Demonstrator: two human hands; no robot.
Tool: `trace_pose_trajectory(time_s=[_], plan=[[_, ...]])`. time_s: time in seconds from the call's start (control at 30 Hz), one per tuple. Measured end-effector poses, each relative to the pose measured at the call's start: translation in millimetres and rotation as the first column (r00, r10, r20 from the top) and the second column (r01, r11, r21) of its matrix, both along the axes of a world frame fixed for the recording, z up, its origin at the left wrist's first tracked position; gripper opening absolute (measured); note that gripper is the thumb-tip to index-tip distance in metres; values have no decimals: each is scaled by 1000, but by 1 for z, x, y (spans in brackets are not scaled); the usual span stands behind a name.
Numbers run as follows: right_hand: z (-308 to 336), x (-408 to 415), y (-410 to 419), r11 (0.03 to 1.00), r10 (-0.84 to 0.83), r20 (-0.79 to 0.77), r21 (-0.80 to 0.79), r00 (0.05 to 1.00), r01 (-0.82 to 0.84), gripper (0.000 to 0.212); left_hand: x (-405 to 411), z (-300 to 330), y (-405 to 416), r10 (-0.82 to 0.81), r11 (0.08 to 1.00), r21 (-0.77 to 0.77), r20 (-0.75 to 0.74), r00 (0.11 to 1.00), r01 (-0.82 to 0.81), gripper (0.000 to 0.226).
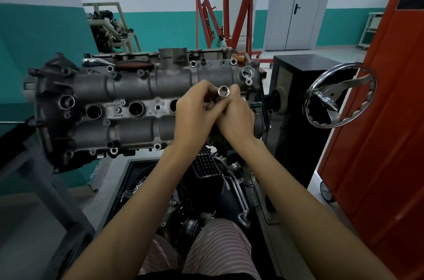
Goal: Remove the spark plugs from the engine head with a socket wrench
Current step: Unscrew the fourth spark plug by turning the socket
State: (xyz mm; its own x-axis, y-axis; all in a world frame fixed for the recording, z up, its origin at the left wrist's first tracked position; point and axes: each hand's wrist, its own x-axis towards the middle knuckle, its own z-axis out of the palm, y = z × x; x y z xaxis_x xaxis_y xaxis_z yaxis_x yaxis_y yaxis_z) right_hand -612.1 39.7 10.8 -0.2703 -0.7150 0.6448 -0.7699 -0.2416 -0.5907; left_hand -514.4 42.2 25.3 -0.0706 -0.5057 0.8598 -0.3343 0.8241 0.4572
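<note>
The grey engine head (128,87) lies across an engine stand, its row of round spark plug wells (136,109) facing me. Both hands meet above its right part. My left hand (195,114) and my right hand (236,119) together grip a silver socket (223,91), whose open end points up toward the camera. The fingers of both hands curl round its body, hiding the lower part of it. A tool with a red and black handle (135,65) rests on the far edge of the head. No spark plug is visible.
A chrome handwheel (339,96) of the stand juts out at the right, beside a black cabinet (298,87) and an orange tool cart (378,142). Red engine hoists (229,16) stand behind. Engine parts and a tray (206,188) sit below my arms.
</note>
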Motion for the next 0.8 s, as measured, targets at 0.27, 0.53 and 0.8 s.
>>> trace_pose_trajectory(time_s=[0.27, 0.53, 0.8], plan=[[-2, 0, 3, 999, 28, -33, -38, 999, -29, 12, -1, -12, 2, -66, 997, -37, 114, 991, 71, 31], [-1, -2, 1, 1000, 19, -5, -16, 1000, -19, 13, -4, 3, 2, 13, 1000, -20, 108, 994, -11, 13], [0, -1, 2, 999, 46, -44, -14, 998, -47, 23, -1, -5, -3, 30, 999, 31, 6, 1000, -31, 23]])
